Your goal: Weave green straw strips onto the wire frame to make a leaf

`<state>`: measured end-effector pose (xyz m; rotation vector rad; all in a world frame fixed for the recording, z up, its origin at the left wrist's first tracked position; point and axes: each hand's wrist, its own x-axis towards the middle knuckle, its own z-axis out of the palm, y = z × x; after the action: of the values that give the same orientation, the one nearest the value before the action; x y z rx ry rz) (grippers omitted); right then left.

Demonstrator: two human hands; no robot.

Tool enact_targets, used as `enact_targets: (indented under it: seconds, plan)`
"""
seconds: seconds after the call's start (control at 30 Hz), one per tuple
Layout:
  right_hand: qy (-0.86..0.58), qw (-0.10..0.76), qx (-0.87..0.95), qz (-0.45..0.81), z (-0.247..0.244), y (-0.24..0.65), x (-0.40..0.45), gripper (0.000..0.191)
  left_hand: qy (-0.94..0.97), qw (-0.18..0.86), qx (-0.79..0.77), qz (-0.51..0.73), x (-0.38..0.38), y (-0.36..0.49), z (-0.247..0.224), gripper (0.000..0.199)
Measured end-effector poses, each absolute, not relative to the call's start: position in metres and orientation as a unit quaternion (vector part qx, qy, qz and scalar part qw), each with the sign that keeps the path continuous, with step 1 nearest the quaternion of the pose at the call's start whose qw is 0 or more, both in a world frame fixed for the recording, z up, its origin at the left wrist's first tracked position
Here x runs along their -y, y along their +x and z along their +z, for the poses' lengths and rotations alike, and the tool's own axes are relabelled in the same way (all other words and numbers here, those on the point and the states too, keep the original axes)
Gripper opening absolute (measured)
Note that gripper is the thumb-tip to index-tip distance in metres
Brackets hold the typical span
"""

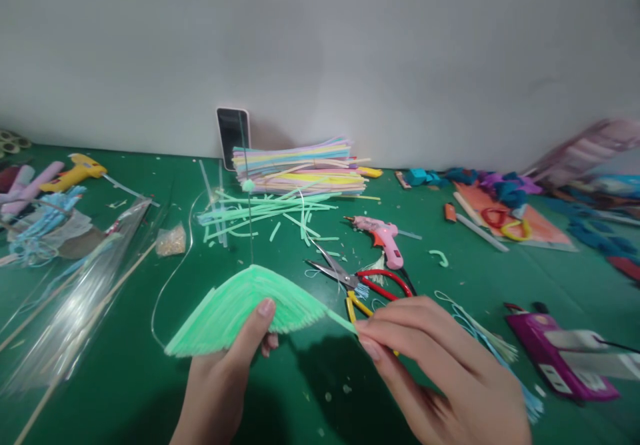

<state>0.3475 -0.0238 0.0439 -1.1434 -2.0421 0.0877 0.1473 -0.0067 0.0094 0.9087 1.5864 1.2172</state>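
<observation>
A light green fan-shaped piece (225, 315), built of fuzzy pipe cleaners on thin wire, is gripped in my left hand (225, 365), thumb on its face and fingers behind. My right hand (440, 365) pinches the end of a green pipe cleaner (341, 320) that runs out from the fan's right corner. A thin wire rises from the fan's peak to a small green ball (249, 185), and another wire loops out at the left. Beyond my right hand lie open scissors (345, 275) with red and yellow handles, partly hidden by that hand.
A pink glue gun (380, 233) lies past the scissors. Loose green pipe cleaners (270, 208) and a multicoloured bundle (300, 168) sit before a phone (233, 137) against the wall. A purple power strip (560, 355) is at right, a yellow glue gun (80, 172) and plastic sleeves (95, 298) at left.
</observation>
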Motion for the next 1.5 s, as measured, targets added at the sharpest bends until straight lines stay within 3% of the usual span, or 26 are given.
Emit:
enact_targets:
  seconds: [0.33,0.47,0.7,0.8,0.9,1.0,1.1,1.2,1.5]
  plan:
    - [-0.426,0.377,0.822,0.040,0.061,0.337,0.016,0.014,0.310,0.498,-0.631,0.508,0.008,0.148,0.005,0.032]
    - [-0.422,0.331,0.841,0.070,0.065,0.332,0.004,0.010,0.320,0.539,-0.588,0.512,0.009,0.154,0.012,0.046]
    - [-0.405,0.255,0.877,0.047,0.059,0.315,-0.018,0.016,0.383,0.509,-0.615,0.464,0.012,0.146,0.004,0.034]
    - [-0.423,0.310,0.851,0.012,0.059,0.312,-0.014,0.010,0.374,0.505,-0.606,0.487,0.009,0.142,0.002,0.029]
    - [-0.464,0.481,0.744,0.020,0.054,0.314,0.003,0.027,0.354,0.529,-0.582,0.506,0.008,0.143,0.005,0.027]
    - [-0.520,0.689,0.484,0.144,0.035,0.315,0.020,0.019,0.350,0.538,-0.558,0.526,0.008,0.146,0.010,0.022]
    - [-0.573,0.592,0.372,0.427,0.013,0.310,0.027,0.018,0.352,0.536,-0.550,0.535,0.009,0.146,0.014,0.019]
    - [-0.517,0.536,0.313,0.589,0.002,0.298,0.025,0.029,0.369,0.551,-0.552,0.506,0.007,0.142,0.016,0.020]
    - [-0.454,0.587,0.237,0.627,-0.002,0.276,0.021,0.020,0.472,0.456,-0.588,0.473,0.007,0.133,0.001,0.019]
